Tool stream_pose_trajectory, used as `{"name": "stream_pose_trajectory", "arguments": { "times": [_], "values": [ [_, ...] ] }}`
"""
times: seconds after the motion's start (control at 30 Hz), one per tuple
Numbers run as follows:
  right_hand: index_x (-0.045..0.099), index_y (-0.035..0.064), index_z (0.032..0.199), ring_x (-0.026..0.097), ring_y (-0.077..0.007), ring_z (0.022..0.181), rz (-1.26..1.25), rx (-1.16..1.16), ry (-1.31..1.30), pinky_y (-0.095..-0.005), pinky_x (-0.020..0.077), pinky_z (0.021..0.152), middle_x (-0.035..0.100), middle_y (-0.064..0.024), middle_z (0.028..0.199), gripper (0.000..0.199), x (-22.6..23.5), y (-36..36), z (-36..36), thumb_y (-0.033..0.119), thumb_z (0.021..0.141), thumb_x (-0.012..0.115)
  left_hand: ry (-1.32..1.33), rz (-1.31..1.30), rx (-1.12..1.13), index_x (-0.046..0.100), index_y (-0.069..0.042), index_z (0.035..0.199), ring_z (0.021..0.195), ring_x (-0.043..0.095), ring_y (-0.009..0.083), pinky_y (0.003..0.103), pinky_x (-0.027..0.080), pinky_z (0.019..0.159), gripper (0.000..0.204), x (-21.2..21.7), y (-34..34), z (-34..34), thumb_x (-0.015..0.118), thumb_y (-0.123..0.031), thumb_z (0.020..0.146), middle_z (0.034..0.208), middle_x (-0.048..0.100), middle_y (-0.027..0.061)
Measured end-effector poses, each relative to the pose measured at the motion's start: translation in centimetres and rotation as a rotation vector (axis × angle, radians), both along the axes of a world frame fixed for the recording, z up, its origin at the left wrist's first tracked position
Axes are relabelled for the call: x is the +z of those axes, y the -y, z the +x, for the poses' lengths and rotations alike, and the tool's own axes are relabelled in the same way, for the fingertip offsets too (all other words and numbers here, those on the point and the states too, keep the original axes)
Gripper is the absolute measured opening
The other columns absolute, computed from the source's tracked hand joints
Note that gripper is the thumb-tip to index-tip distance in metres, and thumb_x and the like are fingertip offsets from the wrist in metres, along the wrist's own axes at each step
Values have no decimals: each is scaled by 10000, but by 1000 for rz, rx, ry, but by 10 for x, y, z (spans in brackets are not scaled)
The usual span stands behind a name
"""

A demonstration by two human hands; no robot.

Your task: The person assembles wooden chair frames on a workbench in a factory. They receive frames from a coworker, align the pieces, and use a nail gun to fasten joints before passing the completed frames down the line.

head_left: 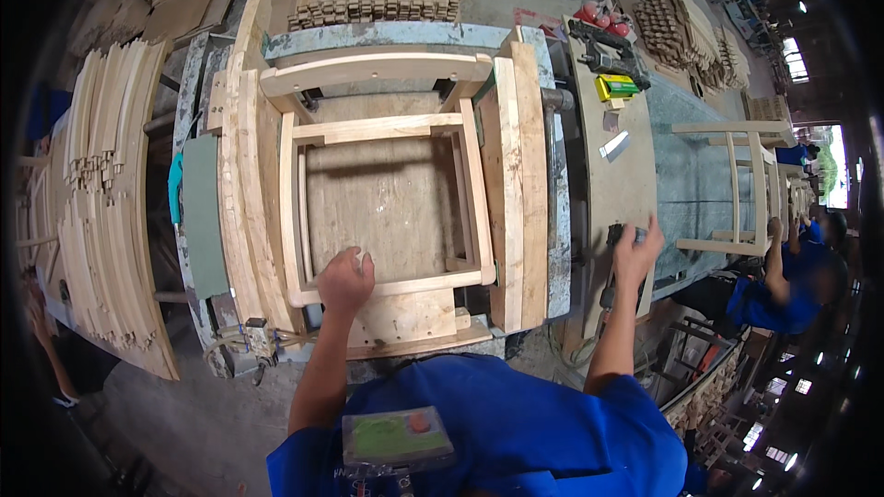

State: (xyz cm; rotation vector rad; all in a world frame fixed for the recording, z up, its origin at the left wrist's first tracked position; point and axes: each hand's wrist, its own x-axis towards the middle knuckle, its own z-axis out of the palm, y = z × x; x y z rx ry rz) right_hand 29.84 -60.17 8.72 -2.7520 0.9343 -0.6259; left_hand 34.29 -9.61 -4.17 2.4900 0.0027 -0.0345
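A light wooden chair frame (396, 288) lies in front of me, clamped area and all, between thick wooden blocks on a workbench. My left hand (345, 283) is over its near rail at the left, fingers curled and thumb raised; whatever they may hold is hidden. Out to the right, my right hand (637, 256) reaches over the side bench, thumb and forefinger spread apart. Just left of that hand is a black tool (614, 236), partly covered, its kind unclear. A curved wooden rail (378, 70) spans the frame's far end.
On the side bench (603, 193) are a black power tool (608, 57), a yellow-green box (615, 86) and a pale blade-like piece (614, 145). Stacked wooden strips (106, 129) stand left. Another person (783, 285) handles a wooden frame (750, 189) at right.
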Motion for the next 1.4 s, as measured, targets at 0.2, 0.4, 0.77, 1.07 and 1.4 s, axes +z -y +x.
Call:
{"name": "stream_pose_trajectory", "arguments": {
  "times": [0.2,0.4,0.77,1.07,1.4],
  "values": [
    [426,-89,1484,529,-474,1296,-34,-135,-387,-471,421,1110,534,-345,1385,756,-42,11,-93,357,941,706,90,-205,-100,731,-51,1034,897,713,353,446,576,796,177,8,45,6,674,-175,921,959,737,156],
    [557,-58,1142,676,-394,812,-53,-69,-303,-484,542,766,661,-221,918,488,-13,29,-74,383,980,689,-154,-442,-346,715,-64,1083,923,720,353,455,571,817,198,52,88,7,640,-211,972,979,735,161],
    [620,1,1265,639,-124,591,1254,-19,-821,-285,554,552,673,-69,776,454,133,-182,98,411,1081,557,-1378,-1591,-237,600,-143,1344,1068,647,138,413,581,847,524,94,169,-44,612,-557,1023,1234,668,41],
    [548,-89,1189,679,-239,701,1382,-287,-1564,-410,621,576,644,-147,883,426,-16,-242,197,325,1091,532,-1660,-2409,473,514,-66,1321,1095,703,273,506,586,984,441,48,188,-36,629,-381,1034,1171,669,111],
    [612,-43,1121,677,-183,651,1155,-285,-1672,-367,611,557,673,-120,810,448,-43,-267,199,382,1109,470,-1716,-2458,530,502,-31,1355,1122,693,314,493,572,1045,423,37,183,-37,553,-345,1075,1219,640,174]
  ]
}}
